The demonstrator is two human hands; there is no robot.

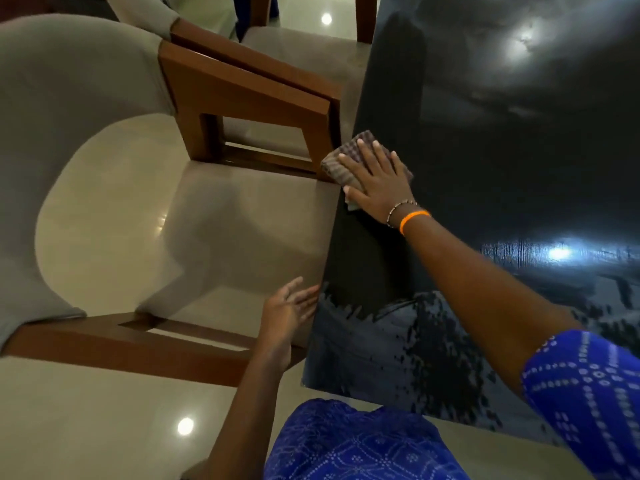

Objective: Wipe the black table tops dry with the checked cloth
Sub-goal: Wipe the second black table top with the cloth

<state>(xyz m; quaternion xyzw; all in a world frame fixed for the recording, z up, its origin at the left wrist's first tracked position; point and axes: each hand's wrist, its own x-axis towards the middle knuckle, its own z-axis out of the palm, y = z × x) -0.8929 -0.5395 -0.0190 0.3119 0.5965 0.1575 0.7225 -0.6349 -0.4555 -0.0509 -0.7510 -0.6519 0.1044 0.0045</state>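
A glossy black table top [502, 168] fills the right half of the view, and ceiling lights are mirrored in it. The folded checked cloth [349, 150] lies on the table's left edge. My right hand [377, 183] presses flat on the cloth with fingers spread; most of the cloth is hidden under the palm. My left hand [289, 308] hangs with loose fingers just off the table's left edge, nearer to me, and holds nothing.
A grey upholstered chair [114, 188] with brown wooden arms [242, 95] stands tight against the table's left edge. A second chair [294, 46] stands behind it. Shiny beige floor tiles [104, 420] lie below, near me.
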